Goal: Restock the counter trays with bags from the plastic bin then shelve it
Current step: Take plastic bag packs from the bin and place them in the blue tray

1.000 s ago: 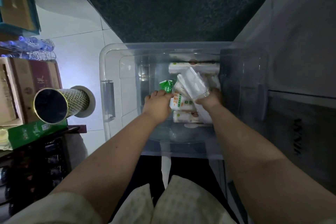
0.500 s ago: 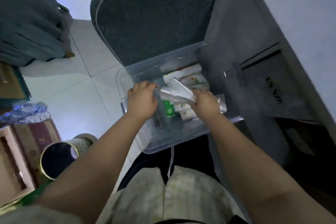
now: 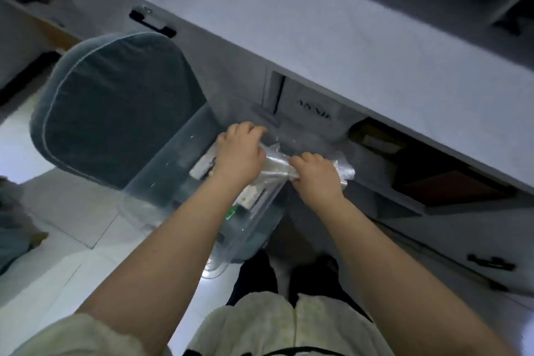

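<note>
A clear plastic bin (image 3: 150, 199) stands on the floor beside a cabinet, with several white and green packets (image 3: 248, 199) inside. A crumpled bunch of clear plastic bags (image 3: 276, 166) hangs over the bin's top. My left hand (image 3: 239, 153) grips one end of the bunch with curled fingers. My right hand (image 3: 316, 176) grips the other end, and more clear plastic (image 3: 345, 173) sticks out past its knuckles. Both hands are close together above the bin's far right corner.
A dark grey cushioned chair seat (image 3: 115, 107) lies against the bin's left side. The pale counter (image 3: 318, 23) runs across the top, with black drawer handles (image 3: 151, 23) and an open shelf (image 3: 433, 170) under it. White tiled floor (image 3: 57, 254) lies at the left.
The view has swung up and right, bringing the counter into sight. Both hands have risen with the clear bags from inside the bin to its top edge.
</note>
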Demonstrator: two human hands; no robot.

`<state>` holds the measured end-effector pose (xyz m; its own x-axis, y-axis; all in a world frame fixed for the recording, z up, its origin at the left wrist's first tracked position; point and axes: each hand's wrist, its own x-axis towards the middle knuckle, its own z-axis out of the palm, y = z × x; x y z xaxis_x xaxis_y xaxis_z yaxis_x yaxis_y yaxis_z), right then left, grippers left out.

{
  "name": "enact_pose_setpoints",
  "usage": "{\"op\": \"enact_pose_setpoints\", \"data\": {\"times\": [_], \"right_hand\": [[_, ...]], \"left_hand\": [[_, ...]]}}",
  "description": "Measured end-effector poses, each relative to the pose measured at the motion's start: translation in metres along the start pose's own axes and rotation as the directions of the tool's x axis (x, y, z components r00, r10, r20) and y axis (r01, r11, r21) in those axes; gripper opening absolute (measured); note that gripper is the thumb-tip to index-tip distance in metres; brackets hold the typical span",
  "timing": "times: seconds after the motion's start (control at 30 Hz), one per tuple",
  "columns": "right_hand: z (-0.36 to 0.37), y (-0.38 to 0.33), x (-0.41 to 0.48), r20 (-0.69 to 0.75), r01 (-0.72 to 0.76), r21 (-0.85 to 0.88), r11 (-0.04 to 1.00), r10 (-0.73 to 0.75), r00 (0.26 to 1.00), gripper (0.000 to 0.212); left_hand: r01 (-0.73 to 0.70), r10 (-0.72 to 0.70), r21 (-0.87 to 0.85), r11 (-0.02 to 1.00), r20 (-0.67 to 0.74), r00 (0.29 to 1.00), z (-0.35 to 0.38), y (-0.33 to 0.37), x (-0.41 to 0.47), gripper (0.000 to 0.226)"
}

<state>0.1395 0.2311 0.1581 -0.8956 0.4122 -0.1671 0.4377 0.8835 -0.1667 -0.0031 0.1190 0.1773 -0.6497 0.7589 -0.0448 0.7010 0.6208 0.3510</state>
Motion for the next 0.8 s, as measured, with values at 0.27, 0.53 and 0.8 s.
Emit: {"op": "enact_pose_setpoints", "data": {"times": [0.27,0.53,0.8], "right_hand": [[-0.031,0.134,-0.127,-0.151,-0.448,0.035,0.893,0.448,0.881,0.031],[-0.038,0.258,-0.321,-0.211,-0.764,0.254,0.593,0.805,0.555,0.022],[-0.034,0.355,-0.515,-0.230,-0.819,0.421,0.389,0.920,0.319,0.017]], "left_hand": [[-0.413,0.410,0.050,0.909,0.065,0.910,0.027,0.177,0.006,0.039],[-0.658,0.639,0.082,0.748,0.177,0.749,0.090,0.376,-0.063,0.044],[-0.770,0.762,-0.007,0.638,0.154,0.629,0.142,0.596,-0.149,0.043]]}}
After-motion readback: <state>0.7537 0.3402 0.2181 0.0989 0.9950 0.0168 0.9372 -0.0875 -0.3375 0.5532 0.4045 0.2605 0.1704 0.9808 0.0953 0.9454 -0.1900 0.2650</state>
